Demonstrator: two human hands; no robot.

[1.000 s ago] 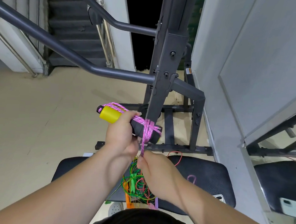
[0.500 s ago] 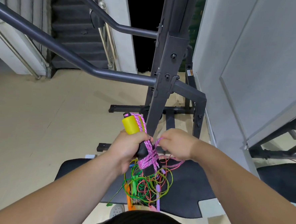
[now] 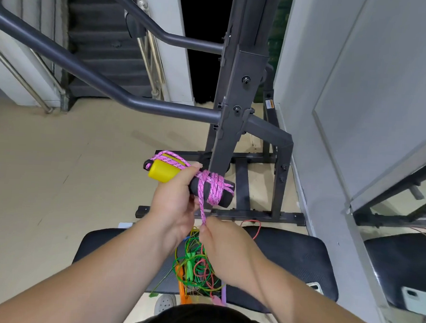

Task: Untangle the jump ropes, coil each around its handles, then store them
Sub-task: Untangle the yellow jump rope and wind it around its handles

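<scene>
The left hand (image 3: 177,204) grips a pair of jump-rope handles (image 3: 193,182), black foam with yellow ends, wound with pink rope (image 3: 211,188). Just below it, the right hand (image 3: 223,247) pinches the rope's loose end, which runs taut up to the coil. Beneath both hands, tangled green and red ropes (image 3: 195,267) lie on a black bench pad (image 3: 288,253).

Black padded bench (image 3: 288,260) spans lower centre of frame, long side running left to right. On its middle, partly hidden by forearms: tangle of thin green and red ropes (image 3: 195,265). At near edge of pad, within tangle: orange handle (image 3: 181,285) and lilac handle (image 3: 223,295). At far edge: red loop (image 3: 254,226). On right part, mostly hidden by arm: small light flat object (image 3: 314,286). Beneath bench: beige floor (image 3: 43,188).
</scene>
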